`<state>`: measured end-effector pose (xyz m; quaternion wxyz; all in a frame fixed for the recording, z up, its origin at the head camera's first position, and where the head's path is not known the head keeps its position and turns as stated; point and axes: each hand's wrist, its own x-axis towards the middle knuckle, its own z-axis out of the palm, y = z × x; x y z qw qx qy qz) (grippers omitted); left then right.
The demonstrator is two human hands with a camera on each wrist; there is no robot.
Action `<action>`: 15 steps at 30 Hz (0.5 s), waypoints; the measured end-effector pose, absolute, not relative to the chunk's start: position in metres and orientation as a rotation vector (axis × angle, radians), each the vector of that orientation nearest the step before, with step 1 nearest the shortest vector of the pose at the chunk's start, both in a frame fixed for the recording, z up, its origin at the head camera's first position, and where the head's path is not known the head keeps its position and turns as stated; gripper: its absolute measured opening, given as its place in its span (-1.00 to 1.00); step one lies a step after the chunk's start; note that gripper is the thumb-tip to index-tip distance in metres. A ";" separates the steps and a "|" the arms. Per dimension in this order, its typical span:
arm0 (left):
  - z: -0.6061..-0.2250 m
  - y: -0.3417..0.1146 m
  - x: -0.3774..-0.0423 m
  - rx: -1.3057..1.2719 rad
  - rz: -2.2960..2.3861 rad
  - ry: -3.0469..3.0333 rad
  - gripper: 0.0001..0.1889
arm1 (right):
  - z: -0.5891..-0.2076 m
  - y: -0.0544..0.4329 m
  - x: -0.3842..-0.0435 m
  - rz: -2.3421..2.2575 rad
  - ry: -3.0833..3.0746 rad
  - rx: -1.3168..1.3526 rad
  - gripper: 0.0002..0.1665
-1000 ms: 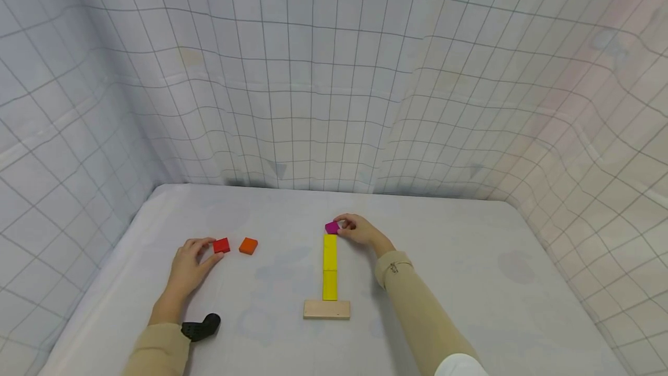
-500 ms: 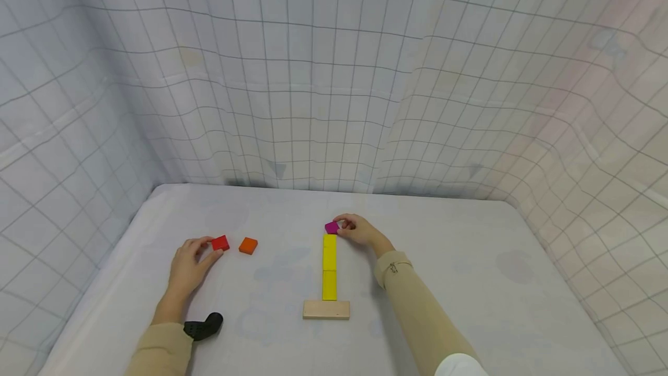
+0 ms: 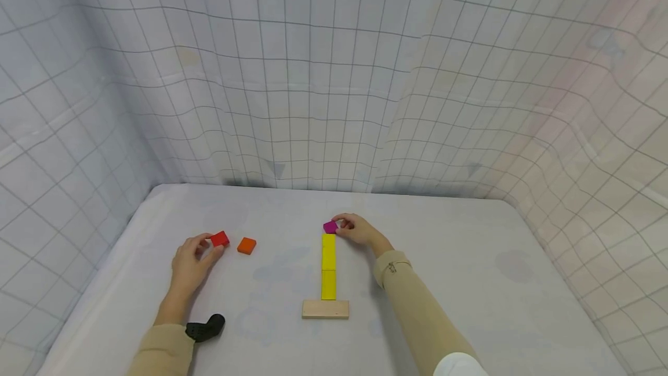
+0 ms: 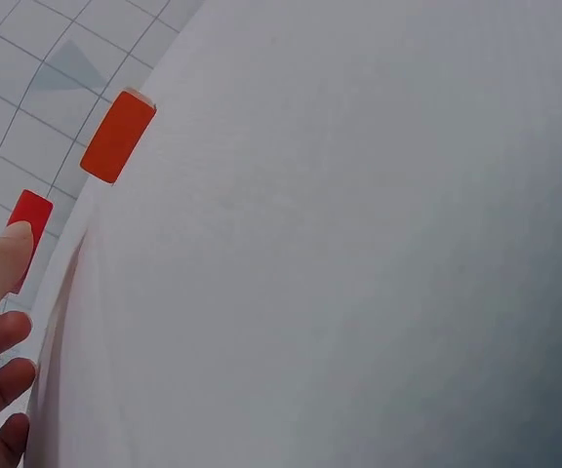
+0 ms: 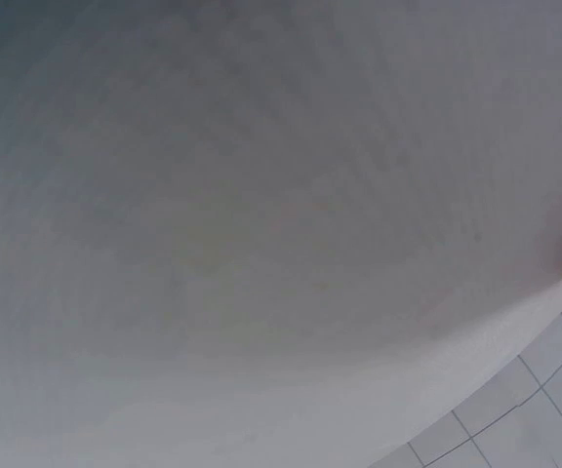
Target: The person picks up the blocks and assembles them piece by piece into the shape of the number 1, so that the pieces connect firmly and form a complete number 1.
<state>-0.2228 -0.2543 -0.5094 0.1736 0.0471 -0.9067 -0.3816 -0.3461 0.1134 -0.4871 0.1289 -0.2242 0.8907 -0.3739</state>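
My left hand (image 3: 189, 263) pinches a red block (image 3: 220, 239) between thumb and fingers at the left of the table. In the left wrist view the thumb lies against the red block (image 4: 31, 216). Just right of it lies an orange block (image 3: 247, 246), touched by neither hand. My right hand (image 3: 358, 230) pinches a purple block (image 3: 330, 227) at the far end of a row of yellow blocks (image 3: 329, 266). Whether the purple block touches the row, I cannot tell. A plain wooden block (image 3: 326, 309) lies crosswise at the row's near end. The right wrist view shows only a sliver of hand.
A white cloth covers the table (image 3: 449, 283). Behind and beside it hang white curtains (image 3: 334, 74) with a dark grid. A black curved device (image 3: 206, 328) sits at the left wrist, by the sleeve cuff.
My left hand has shifted the red block slightly away from me and turned it a little. The right hand and the purple block stay nearly where they were.
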 end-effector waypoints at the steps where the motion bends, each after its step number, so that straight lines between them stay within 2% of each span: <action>1: -0.508 -0.253 -0.223 0.134 -1.098 -2.557 -0.52 | -0.487 0.113 -0.346 -1.085 2.589 -0.649 -0.66; 15: -0.494 -0.221 -0.242 0.005 -1.194 -2.522 -0.56 | -0.491 0.115 -0.347 -1.071 2.602 -0.665 -0.64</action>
